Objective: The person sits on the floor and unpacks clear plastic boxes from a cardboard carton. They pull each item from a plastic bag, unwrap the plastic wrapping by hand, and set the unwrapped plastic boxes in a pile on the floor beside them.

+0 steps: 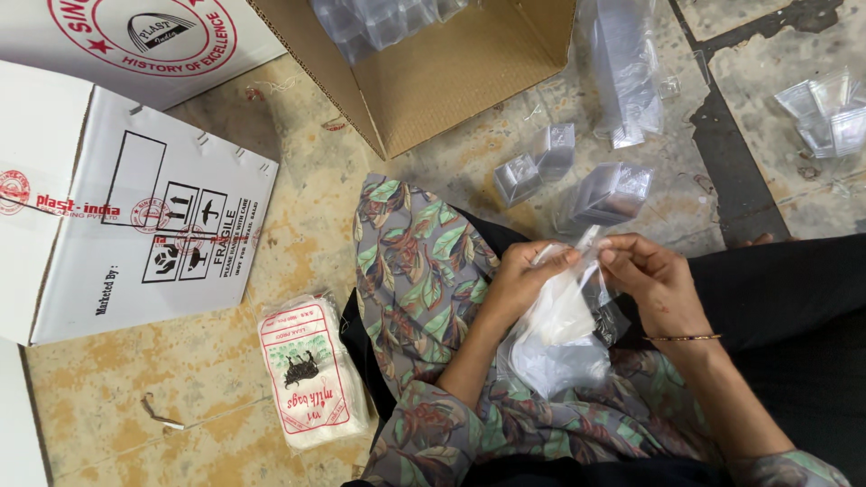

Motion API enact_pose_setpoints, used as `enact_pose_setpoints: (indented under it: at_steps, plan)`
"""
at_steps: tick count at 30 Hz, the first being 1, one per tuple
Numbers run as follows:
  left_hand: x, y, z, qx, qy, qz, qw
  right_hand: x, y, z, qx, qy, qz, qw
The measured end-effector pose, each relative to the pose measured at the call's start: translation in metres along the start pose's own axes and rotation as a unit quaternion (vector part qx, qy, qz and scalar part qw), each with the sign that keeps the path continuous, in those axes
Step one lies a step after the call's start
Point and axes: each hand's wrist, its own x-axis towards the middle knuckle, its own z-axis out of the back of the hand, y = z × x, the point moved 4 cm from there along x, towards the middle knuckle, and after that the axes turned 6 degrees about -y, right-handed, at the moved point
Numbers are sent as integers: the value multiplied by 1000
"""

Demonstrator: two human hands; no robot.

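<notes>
At centre frame, both our left hand [523,275] and right hand [654,280] pinch the mouth of a thin clear plastic bag [559,338] in our lap, seemingly unfilled, with small clear containers [577,176] loose on the floor above.

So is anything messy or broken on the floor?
Nothing looks broken. Small clear plastic containers lie scattered, some tipped, on the floor beside the open cardboard box. Both hands, left hand and right hand, pinch a thin clear plastic bag.
</notes>
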Motion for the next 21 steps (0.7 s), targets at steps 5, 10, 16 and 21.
enact_pose_setpoints:
  at_steps: [5,10,16,21]
  plan:
    - [1,-2,0,6,0,-9,1000,-5,14,-5,-7,31,-11,999]
    - [1,-4,-1,38,5,-34,999,-6,17,-5,-15,-31,-51,998]
    - [-2,-11,-2,59,0,-31,998,-2,10,-5,-17,-29,-1,999]
    - [-4,-14,-3,54,7,-30,998,-2,3,-2,-25,-39,5,999]
